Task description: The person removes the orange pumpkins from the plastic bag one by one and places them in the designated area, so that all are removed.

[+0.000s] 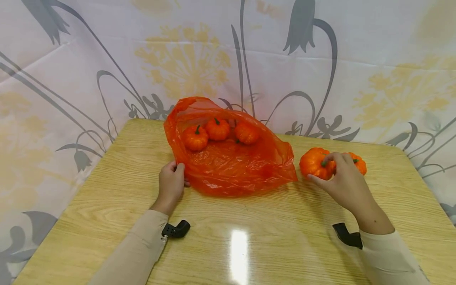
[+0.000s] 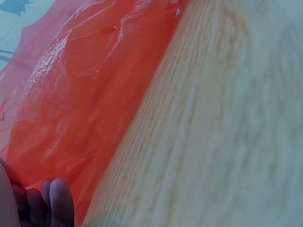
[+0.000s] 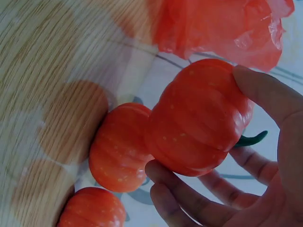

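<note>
An orange-red plastic bag (image 1: 228, 174) lies on the table with its mouth spread, and several small orange pumpkins (image 1: 195, 138) show inside it. My left hand (image 1: 171, 183) pinches the bag's near left edge between thumb and fingers; the left wrist view shows the curled fingers (image 2: 61, 203) against the film. To the right of the bag, my right hand (image 1: 343, 180) grips a pumpkin (image 3: 199, 118) with a green stem, thumb on one side and fingers on the other. Behind it, two more pumpkins (image 3: 120, 146) sit on the table, partly hidden by the hand in the head view.
The wooden table (image 1: 199, 245) reaches back to a floral-printed cloth (image 1: 263, 59) hanging behind it. Black wrist mounts (image 1: 176, 229) stick out from both sleeves above the tabletop.
</note>
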Motion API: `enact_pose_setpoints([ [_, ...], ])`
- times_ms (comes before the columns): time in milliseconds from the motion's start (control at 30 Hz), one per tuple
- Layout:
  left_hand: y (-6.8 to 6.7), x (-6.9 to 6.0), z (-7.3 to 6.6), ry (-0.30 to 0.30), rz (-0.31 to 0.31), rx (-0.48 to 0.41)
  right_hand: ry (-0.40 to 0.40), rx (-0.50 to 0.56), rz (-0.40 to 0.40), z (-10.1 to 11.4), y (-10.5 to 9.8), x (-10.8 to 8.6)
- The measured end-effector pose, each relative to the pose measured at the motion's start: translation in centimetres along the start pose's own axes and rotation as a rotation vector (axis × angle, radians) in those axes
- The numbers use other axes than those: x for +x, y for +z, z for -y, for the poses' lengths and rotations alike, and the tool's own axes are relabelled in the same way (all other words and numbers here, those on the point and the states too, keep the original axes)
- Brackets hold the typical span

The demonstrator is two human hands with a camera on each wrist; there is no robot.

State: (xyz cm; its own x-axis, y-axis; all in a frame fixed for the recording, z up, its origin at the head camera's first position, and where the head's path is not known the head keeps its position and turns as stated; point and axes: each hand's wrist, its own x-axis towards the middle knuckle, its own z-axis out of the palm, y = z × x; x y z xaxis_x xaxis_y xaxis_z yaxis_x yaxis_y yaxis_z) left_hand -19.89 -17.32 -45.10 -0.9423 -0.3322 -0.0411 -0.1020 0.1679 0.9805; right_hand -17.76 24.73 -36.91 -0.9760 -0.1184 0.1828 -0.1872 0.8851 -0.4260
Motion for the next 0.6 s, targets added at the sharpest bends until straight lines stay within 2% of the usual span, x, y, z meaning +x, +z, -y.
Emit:
enact_pose_setpoints([
  [600, 0.0, 0.0, 0.0, 0.008, 0.002, 0.031, -0.028, -0.007, 0.077, -0.7, 1.2, 0.4],
])
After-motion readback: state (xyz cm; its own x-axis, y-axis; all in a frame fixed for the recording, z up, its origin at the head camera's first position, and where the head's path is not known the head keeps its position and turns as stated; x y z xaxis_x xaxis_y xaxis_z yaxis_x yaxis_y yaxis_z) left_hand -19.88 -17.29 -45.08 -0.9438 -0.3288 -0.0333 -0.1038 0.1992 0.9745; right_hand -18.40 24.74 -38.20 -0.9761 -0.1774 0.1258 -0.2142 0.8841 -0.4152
